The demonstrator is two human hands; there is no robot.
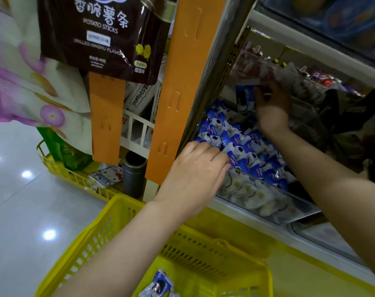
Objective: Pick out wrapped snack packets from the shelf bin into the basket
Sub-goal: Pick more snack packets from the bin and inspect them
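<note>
A clear shelf bin (289,207) holds a heap of blue-and-white wrapped snack packets (246,146). My left hand (195,174) reaches in at the bin's near left corner, its fingers curled on top of the packets; whether it grips one is hidden. My right hand (272,108) is deeper in the bin, at the back, with its fingers closed on a blue-and-white packet (245,97) lifted above the heap. Below the shelf stands a yellow plastic basket (100,230). A few packets (158,286) lie on its bottom.
An orange shelf upright (178,82) stands just left of the bin. A brown potato-stick bag (100,33) hangs above. A second yellow basket (70,174) with a phone and a grey flask sits on the tiled floor at left. Dark packets fill the shelf to the right.
</note>
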